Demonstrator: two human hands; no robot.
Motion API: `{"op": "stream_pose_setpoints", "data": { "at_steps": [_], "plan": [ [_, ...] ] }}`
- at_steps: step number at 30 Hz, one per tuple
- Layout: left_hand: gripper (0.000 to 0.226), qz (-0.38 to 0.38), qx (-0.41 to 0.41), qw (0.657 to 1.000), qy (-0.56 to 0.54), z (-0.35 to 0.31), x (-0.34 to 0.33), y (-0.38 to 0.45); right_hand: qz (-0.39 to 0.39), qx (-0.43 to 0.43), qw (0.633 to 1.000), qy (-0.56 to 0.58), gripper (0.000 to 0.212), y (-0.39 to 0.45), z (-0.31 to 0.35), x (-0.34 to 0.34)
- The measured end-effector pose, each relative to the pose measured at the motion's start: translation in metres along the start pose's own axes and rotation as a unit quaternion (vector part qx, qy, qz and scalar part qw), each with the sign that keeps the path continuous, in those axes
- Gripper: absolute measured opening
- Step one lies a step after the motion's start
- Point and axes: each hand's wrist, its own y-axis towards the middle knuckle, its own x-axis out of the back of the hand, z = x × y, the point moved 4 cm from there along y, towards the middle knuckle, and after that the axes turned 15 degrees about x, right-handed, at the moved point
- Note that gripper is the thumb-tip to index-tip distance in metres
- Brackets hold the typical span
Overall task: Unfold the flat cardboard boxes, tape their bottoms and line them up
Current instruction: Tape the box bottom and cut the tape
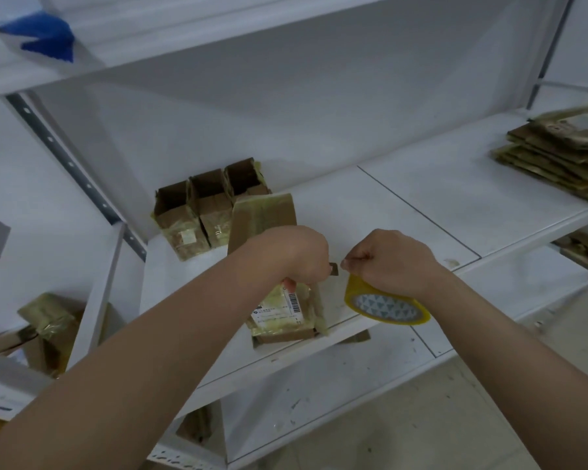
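White shelf (404,212) at centre: your left hand (296,252) gripped the light, stiff box (286,310); your right hand (387,259) pinched the tape roll (384,305).

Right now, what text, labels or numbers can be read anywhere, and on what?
Nothing is legible.
White shipping label on the cardboard box under the left hand: barcode and printed lines, too blurred.
Small pale label on a lined-up box: too small.
Tape roll core: triangle pattern only.
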Motion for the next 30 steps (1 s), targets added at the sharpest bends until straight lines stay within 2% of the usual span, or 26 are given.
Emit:
{"op": "stream_pose_setpoints", "data": {
  "at_steps": [4, 7, 8, 10, 12, 14, 15, 19, 24, 26, 27, 30],
  "plan": [
    [0.034, -0.019, 0.002, 0.999, 0.033, -0.001, -0.002, 0.004, -0.009, -0.034, 0.997, 0.071, 0.017, -0.002, -0.007, -0.004],
    [0.037, 0.038, -0.024, 0.993, -0.113, 0.017, 0.001, 0.002, -0.013, -0.052, 0.987, 0.152, 0.012, -0.002, -0.017, -0.007],
    [0.037, 0.036, -0.025, 0.986, -0.161, 0.023, 0.002, 0.002, -0.012, -0.053, 0.983, 0.174, 0.011, -0.002, -0.018, -0.009],
    [0.034, -0.044, -0.018, 0.982, -0.182, 0.028, 0.001, 0.003, -0.012, -0.057, 0.978, 0.201, 0.01, -0.002, -0.019, -0.013],
    [0.043, -0.128, -0.02, 0.984, -0.12, 0.025, -0.006, 0.005, -0.01, -0.063, 0.973, 0.223, 0.01, -0.001, -0.02, -0.018],
    [0.058, -0.154, -0.007, 0.986, -0.065, 0.019, -0.013, 0.009, -0.002, -0.071, 0.963, 0.26, 0.01, -0.001, -0.021, -0.024],
    [0.058, -0.157, 0.004, 0.985, -0.065, 0.019, -0.013, 0.012, 0.006, -0.078, 0.957, 0.281, 0.011, -0.002, -0.021, -0.028],
    [0.037, -0.165, 0.025, 0.981, -0.097, 0.018, -0.012, 0.014, 0.04, -0.106, 0.938, 0.328, 0.015, -0.004, -0.021, -0.042],
    [0.049, -0.167, 0.011, 0.983, -0.076, 0.017, -0.01, 0.007, 0.024, -0.105, 0.935, 0.339, 0.017, -0.004, -0.019, -0.046],
    [0.044, -0.162, -0.004, 0.984, -0.068, 0.016, -0.009, 0.005, 0.001, -0.099, 0.936, 0.337, 0.016, -0.005, -0.021, -0.044],
    [0.04, -0.149, -0.006, 0.985, -0.089, 0.016, -0.008, 0.002, -0.009, -0.094, 0.939, 0.33, 0.016, -0.006, -0.022, -0.042],
    [0.051, -0.082, -0.019, 0.986, -0.147, 0.02, -0.003, -0.005, -0.026, -0.08, 0.949, 0.305, 0.016, -0.008, -0.023, -0.036]
  ]
}}
